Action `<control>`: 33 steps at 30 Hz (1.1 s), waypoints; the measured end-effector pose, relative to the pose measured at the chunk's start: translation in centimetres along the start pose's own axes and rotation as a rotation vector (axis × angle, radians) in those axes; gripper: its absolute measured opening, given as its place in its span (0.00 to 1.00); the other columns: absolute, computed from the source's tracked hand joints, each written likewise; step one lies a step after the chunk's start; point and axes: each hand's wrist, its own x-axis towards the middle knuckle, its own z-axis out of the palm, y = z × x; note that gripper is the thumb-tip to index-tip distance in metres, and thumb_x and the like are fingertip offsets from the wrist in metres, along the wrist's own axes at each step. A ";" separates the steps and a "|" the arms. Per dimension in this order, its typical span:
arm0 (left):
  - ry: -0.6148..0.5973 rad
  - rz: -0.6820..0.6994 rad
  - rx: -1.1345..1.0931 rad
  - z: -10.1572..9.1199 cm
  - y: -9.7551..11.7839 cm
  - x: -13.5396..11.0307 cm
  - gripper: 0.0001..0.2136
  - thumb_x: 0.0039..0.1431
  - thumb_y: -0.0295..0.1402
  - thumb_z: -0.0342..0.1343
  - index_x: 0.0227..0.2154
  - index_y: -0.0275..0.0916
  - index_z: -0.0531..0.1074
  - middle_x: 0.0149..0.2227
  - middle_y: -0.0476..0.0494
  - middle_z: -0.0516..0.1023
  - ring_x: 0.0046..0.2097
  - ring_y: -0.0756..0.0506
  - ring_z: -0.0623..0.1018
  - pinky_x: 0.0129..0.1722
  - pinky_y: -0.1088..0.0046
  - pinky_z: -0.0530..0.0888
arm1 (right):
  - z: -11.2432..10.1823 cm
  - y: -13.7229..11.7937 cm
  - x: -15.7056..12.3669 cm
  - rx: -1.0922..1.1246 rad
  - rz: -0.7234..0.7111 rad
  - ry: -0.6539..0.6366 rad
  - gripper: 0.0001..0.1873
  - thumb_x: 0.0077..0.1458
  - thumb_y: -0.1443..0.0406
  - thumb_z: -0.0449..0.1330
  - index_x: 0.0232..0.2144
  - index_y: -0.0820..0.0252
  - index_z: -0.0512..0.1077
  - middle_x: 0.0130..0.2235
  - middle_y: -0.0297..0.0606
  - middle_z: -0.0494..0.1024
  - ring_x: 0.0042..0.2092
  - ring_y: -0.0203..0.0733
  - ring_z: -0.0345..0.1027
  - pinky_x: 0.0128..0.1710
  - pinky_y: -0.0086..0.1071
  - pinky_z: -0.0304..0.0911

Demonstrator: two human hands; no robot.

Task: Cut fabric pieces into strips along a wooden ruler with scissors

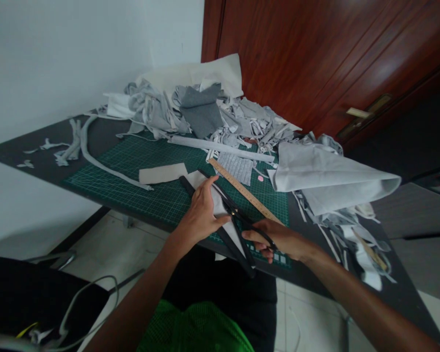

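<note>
As a long, pale cloth strip with black edges slants across the near edge of a gridded green mat, beside a straight wooden ruler, the left hand rests on it, thumb spread from fingers; the right hand, forearm angled inward, is clamped on the handles of black scissors.

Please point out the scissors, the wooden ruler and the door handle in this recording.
Scissors (233, 211): head view, at the pivot.
Wooden ruler (242, 189): head view, mid-length on its face.
Door handle (358, 113): head view, on the lever.
</note>
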 end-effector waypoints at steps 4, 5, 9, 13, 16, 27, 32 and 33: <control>0.000 0.001 0.044 0.1 0.0 0.0 0.55 0.49 0.34 0.73 0.70 0.41 0.39 0.70 0.25 0.54 0.72 0.27 0.57 0.69 0.40 0.59 | 0.0 0.1 0.3 -0.008 -0.019 -0.010 0.30 0.48 0.44 0.70 0.20 0.56 0.59 0.17 0.21 0.59 0.17 0.27 0.55 0.15 0.22 0.57; 0.002 0.002 0.046 0.0 0.0 0.1 0.55 0.49 0.34 0.73 0.70 0.41 0.38 0.70 0.24 0.53 0.72 0.27 0.56 0.69 0.40 0.59 | 0.0 0.2 0.3 0.005 -0.025 -0.013 0.30 0.48 0.45 0.70 0.20 0.56 0.59 0.17 0.21 0.59 0.17 0.27 0.55 0.15 0.22 0.58; 0.003 -0.005 0.030 0.0 0.0 0.1 0.55 0.50 0.38 0.73 0.70 0.42 0.38 0.71 0.24 0.50 0.73 0.26 0.53 0.69 0.39 0.57 | -0.1 0.4 0.5 0.041 -0.034 -0.014 0.29 0.48 0.46 0.71 0.20 0.56 0.59 0.17 0.21 0.59 0.16 0.27 0.55 0.14 0.22 0.58; 0.019 0.002 0.026 -0.1 0.1 0.1 0.53 0.52 0.40 0.72 0.70 0.42 0.39 0.70 0.25 0.49 0.73 0.27 0.52 0.70 0.40 0.56 | -0.2 0.5 0.4 0.063 -0.033 -0.017 0.29 0.48 0.47 0.72 0.21 0.56 0.60 0.17 0.21 0.60 0.16 0.27 0.55 0.13 0.21 0.56; 0.050 0.015 0.078 0.0 0.4 0.1 0.52 0.52 0.44 0.71 0.69 0.40 0.41 0.68 0.26 0.54 0.70 0.27 0.57 0.69 0.41 0.57 | -0.2 0.5 0.3 0.077 -0.031 -0.020 0.28 0.48 0.47 0.72 0.21 0.56 0.60 0.17 0.21 0.59 0.16 0.26 0.54 0.13 0.21 0.57; 0.048 -0.086 0.230 -0.6 1.0 -0.5 0.46 0.55 0.53 0.67 0.67 0.38 0.49 0.61 0.27 0.65 0.63 0.25 0.66 0.63 0.39 0.64 | -0.4 0.4 0.3 0.067 -0.027 -0.026 0.28 0.49 0.47 0.71 0.21 0.56 0.60 0.16 0.20 0.59 0.15 0.26 0.52 0.13 0.21 0.57; 0.059 -0.139 0.054 -2.0 -0.4 0.1 0.35 0.63 0.39 0.61 0.66 0.40 0.49 0.56 0.34 0.71 0.55 0.36 0.75 0.58 0.51 0.73 | -1.5 1.1 0.1 0.080 -0.052 -0.093 0.29 0.52 0.47 0.69 0.20 0.56 0.58 0.17 0.21 0.59 0.16 0.25 0.52 0.14 0.20 0.55; 0.051 -0.148 0.042 -2.5 -0.7 0.4 0.31 0.65 0.35 0.58 0.65 0.39 0.50 0.52 0.36 0.74 0.53 0.38 0.76 0.56 0.53 0.74 | -1.7 1.2 0.0 0.076 -0.059 -0.102 0.29 0.52 0.48 0.69 0.19 0.56 0.58 0.17 0.21 0.59 0.16 0.25 0.52 0.14 0.20 0.55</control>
